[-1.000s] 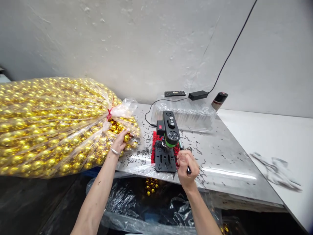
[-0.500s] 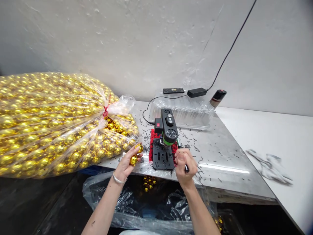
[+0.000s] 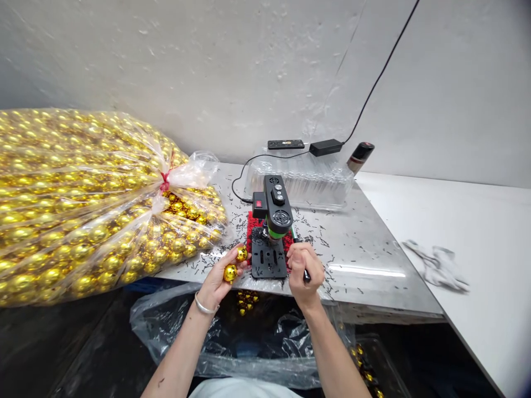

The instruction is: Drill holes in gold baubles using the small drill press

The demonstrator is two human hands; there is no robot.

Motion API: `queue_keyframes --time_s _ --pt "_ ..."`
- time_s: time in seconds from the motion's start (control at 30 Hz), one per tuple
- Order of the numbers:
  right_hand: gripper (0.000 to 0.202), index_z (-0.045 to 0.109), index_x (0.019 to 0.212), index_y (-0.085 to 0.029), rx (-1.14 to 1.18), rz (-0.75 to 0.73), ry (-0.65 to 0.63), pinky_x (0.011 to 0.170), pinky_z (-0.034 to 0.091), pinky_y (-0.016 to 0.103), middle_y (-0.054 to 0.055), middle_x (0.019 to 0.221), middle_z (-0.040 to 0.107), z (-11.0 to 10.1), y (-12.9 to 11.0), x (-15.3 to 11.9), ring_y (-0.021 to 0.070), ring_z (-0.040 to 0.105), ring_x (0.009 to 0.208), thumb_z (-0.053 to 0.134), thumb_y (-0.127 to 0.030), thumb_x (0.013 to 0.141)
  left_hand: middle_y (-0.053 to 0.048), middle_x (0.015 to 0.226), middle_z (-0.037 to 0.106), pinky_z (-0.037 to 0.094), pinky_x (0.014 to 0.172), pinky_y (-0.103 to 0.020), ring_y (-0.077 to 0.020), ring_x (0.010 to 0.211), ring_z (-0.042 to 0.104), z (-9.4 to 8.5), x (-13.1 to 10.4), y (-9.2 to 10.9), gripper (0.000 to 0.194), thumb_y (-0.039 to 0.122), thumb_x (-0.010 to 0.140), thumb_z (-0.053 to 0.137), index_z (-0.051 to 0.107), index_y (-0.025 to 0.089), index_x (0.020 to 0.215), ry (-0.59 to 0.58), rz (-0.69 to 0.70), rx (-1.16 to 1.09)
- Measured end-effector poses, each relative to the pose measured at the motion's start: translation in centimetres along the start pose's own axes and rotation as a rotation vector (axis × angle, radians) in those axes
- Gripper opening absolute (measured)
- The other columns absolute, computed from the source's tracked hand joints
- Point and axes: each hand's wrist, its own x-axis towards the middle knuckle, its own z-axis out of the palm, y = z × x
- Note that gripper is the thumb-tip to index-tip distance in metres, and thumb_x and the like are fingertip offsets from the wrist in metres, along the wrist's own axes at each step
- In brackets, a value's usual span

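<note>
Two shiny gold balls (image 3: 230, 273) are in the fingers of my left hand (image 3: 216, 279), just left of a small bench drill press (image 3: 279, 207). Fingers of my right hand (image 3: 306, 272) wrap round the black-gripped lever (image 3: 306, 276) at the press's right side. The press has a black motor head with a green band and a slotted black base plate (image 3: 269, 261). Under the head, the drill tip is hidden from view. A red mat (image 3: 251, 224) lies beneath the base, strewn with black shavings.
A big clear bag of gold balls (image 3: 103, 210) fills the left. Behind the press stand a clear plastic box (image 3: 307, 179), a power adapter (image 3: 326, 147) and a spray can (image 3: 360, 156). White gloves (image 3: 440, 268) lie at right. Below the table edge hangs an open plastic bag (image 3: 249, 367) with gold balls.
My left hand has shifted slightly right, closer to the base plate, its two balls showing more fully. My right hand stays on the lever. The whole view has shifted a little.
</note>
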Motion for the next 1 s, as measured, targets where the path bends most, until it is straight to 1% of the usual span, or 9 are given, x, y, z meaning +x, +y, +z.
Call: queue_keyframes --time_s 0.1,0.17,0.33,0.47,0.57,0.67,0.8,0.9,1.0 --pt "0.030 0.044 0.065 -0.021 -0.001 0.000 -0.002 0.058 0.041 0.027 -0.001 0.063 0.050 0.0 -0.1 0.1 0.0132 0.053 0.065 0.042 -0.004 0.090 -0.004 0.075 0.067 0.048 0.041 -0.013 -0.0096 0.054 0.065 0.2 0.3 -0.6 0.023 0.004 0.087 0.058 0.064 0.010 0.108 0.068 0.051 0.028" --pt "0.030 0.044 0.065 -0.021 -0.001 -0.001 -0.001 0.057 0.041 0.027 -0.001 0.064 0.051 0.0 -0.1 0.1 0.0132 0.053 0.065 0.042 -0.004 0.090 -0.002 0.074 0.066 0.049 0.043 -0.012 -0.0091 0.056 0.066 0.4 0.4 -0.9 0.026 0.001 0.083 0.061 0.064 0.012 0.107 0.074 0.059 0.035" --pt "0.030 0.044 0.065 -0.021 -0.002 -0.002 -0.004 0.058 0.042 0.028 -0.001 0.063 0.050 -0.1 -0.2 0.4 0.0137 0.054 0.065 0.042 -0.005 0.090 -0.005 0.083 0.069 0.049 0.048 -0.012 -0.0094 0.063 0.067 0.4 0.2 -0.7 0.040 0.005 0.083 0.061 0.062 0.015 0.121 -0.008 0.045 0.059" --pt "0.030 0.043 0.066 -0.021 -0.012 0.011 -0.010 0.058 0.041 0.028 0.000 0.064 0.050 -0.2 -0.4 0.7 0.0137 0.053 0.065 0.042 -0.006 0.091 -0.006 0.085 0.071 0.047 0.050 -0.014 -0.0098 0.063 0.065 0.3 0.9 -1.2 0.041 0.013 0.077 0.072 0.064 0.014 0.118 -0.064 0.114 0.206" --pt "0.029 0.044 0.067 -0.021 -0.014 0.017 -0.016 0.058 0.041 0.028 0.000 0.066 0.051 -0.3 -0.5 0.9 0.0131 0.053 0.065 0.043 -0.007 0.092 -0.004 0.080 0.070 0.046 0.050 -0.017 -0.0118 0.064 0.064 0.4 2.1 -2.3 0.038 0.022 0.071 0.079 0.065 0.014 0.105 -0.041 0.254 0.433" --pt "0.028 0.045 0.067 -0.021 -0.018 0.013 -0.034 0.058 0.041 0.028 0.000 0.066 0.052 -0.4 -0.5 1.0 0.0130 0.053 0.064 0.043 -0.008 0.092 -0.003 0.081 0.071 0.049 0.062 -0.022 -0.0149 0.071 0.065 0.6 3.4 -3.1 0.035 0.022 0.067 0.081 0.065 0.015 0.098 -0.017 0.432 0.750" --pt "0.026 0.047 0.070 -0.021 -0.043 -0.004 -0.057 0.057 0.041 0.027 0.000 0.068 0.053 -0.6 -0.5 1.0 0.0125 0.053 0.064 0.043 -0.007 0.092 -0.009 0.098 0.073 0.050 0.082 -0.033 -0.0216 0.085 0.067 1.2 4.2 -3.4 0.035 0.022 0.073 0.073 0.068 0.017 0.107 -0.062 0.579 1.203" --pt "0.025 0.047 0.071 -0.021 -0.056 -0.005 -0.061 0.057 0.041 0.027 0.000 0.068 0.053 -0.6 -0.5 1.0 0.0125 0.053 0.065 0.043 -0.007 0.092 -0.012 0.107 0.072 0.049 0.087 -0.036 -0.0264 0.094 0.067 1.8 4.3 -3.0 0.038 0.025 0.076 0.070 0.069 0.016 0.113 -0.065 0.660 1.453" --pt "0.027 0.046 0.069 -0.021 -0.055 0.003 -0.057 0.058 0.041 0.027 0.000 0.067 0.053 -0.6 -0.5 1.0 0.0126 0.053 0.065 0.043 -0.007 0.092 -0.013 0.107 0.071 0.049 0.087 -0.035 -0.0279 0.096 0.066 2.3 4.3 -2.5 0.037 0.030 0.080 0.068 0.069 0.017 0.114 -0.117 0.689 1.622"
